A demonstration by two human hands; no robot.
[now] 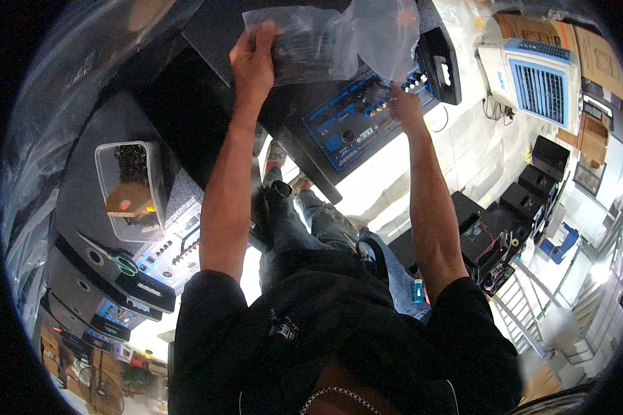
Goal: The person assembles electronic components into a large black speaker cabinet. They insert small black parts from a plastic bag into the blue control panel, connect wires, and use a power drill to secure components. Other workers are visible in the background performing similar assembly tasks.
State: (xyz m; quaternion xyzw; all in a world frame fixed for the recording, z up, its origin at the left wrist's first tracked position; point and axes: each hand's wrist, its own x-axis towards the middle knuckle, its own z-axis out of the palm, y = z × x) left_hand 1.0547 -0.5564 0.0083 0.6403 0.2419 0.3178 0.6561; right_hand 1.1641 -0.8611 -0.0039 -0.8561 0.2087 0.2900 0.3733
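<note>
Stretched between my hands over a black speaker cabinet is a clear plastic sheet. My left hand is closed on its left side, with the thumb and fingers pinching the film. Lower down on the right, the sheet narrows to my right hand, whose curled fingers grip its lower corner. That hand is just above the knobs of the cabinet's blue control panel. Through the film at the top right shows a pinkish spot that I cannot make out.
To the left, an open clear tub holds dark screws, near scissors with green handles lying on another cabinet. More speaker cabinets line up below. At the right are a white air cooler, cardboard boxes and several black cabinets.
</note>
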